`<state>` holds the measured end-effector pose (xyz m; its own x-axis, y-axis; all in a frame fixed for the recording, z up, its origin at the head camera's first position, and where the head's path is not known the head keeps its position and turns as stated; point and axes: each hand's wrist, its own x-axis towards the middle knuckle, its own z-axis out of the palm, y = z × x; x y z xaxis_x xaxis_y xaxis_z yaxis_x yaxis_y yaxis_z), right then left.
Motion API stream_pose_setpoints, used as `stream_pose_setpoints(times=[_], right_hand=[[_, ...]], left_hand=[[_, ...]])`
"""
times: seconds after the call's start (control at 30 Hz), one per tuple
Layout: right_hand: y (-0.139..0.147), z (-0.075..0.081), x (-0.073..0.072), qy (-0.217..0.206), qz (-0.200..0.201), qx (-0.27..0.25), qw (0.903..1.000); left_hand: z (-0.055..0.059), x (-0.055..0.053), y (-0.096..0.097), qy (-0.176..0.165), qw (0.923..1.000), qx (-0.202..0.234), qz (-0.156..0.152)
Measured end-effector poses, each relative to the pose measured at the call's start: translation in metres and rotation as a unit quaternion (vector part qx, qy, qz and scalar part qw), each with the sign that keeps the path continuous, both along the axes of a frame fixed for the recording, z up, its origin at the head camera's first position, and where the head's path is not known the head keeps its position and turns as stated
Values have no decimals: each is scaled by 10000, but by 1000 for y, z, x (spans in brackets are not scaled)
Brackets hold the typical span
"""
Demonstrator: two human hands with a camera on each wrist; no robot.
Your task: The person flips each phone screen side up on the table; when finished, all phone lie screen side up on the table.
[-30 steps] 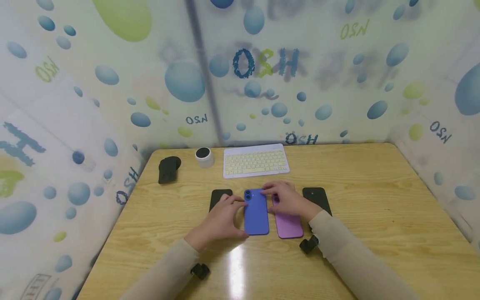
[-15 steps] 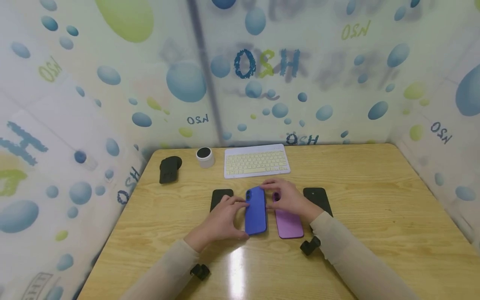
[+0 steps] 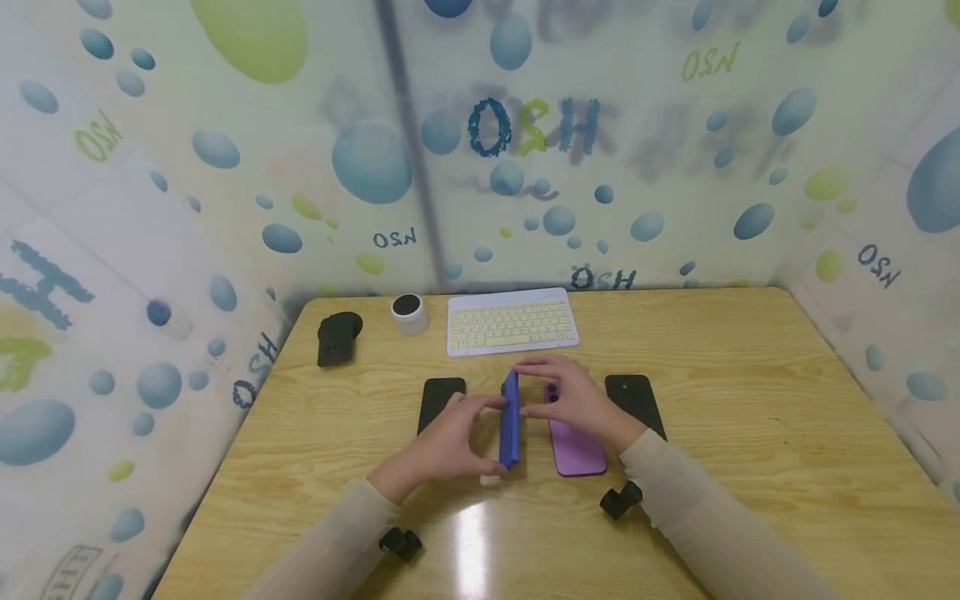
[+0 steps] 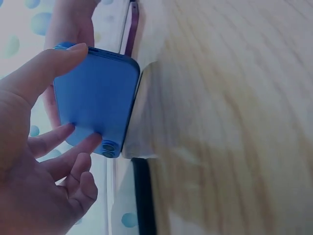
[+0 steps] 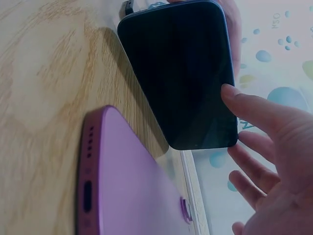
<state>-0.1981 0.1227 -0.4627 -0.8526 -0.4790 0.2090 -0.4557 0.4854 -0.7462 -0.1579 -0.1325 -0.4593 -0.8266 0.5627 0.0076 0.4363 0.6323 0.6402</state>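
A blue smartphone [image 3: 510, 421] stands on its long side between my two hands. My left hand [image 3: 450, 437] has its thumb on the phone's bottom end and fingertips against the blue back, by the camera lenses, as the left wrist view shows. At the far end, my right hand [image 3: 573, 404] holds the phone, its thumb on the edge of the dark screen [image 5: 181, 73] and fingertips at the top corner. Under the right hand lies a purple smartphone [image 3: 577, 446], back up. A black phone [image 3: 438, 400] lies beside the left hand.
Another black phone [image 3: 636, 400] lies partly behind the right forearm. A white keyboard [image 3: 512, 323] sits farther back, with a white round jar with a dark top [image 3: 409, 315] and a black device [image 3: 337, 340] to its left. Patterned walls border the wooden table [image 3: 735, 417].
The blue phone lay flat with its back up; both hands have tipped it up onto its long side, its back now facing left. The other phones have stayed in place.
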Motion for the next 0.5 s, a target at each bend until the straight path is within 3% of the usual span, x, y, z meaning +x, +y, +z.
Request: stream_pose_setpoints(times=[0.2, 0.33, 0.5], right_hand=[[-8, -3, -2, 358, -21, -45, 9993], [-14, -3, -4, 567, -48, 18, 9984], [-20, -4, -5, 514, -33, 24, 9987]], left_hand=[[7, 0, -5, -76, 9997, 218, -7], [11, -2, -10, 121, 9996, 211, -127], [15, -3, -19, 337, 9991, 76, -233]])
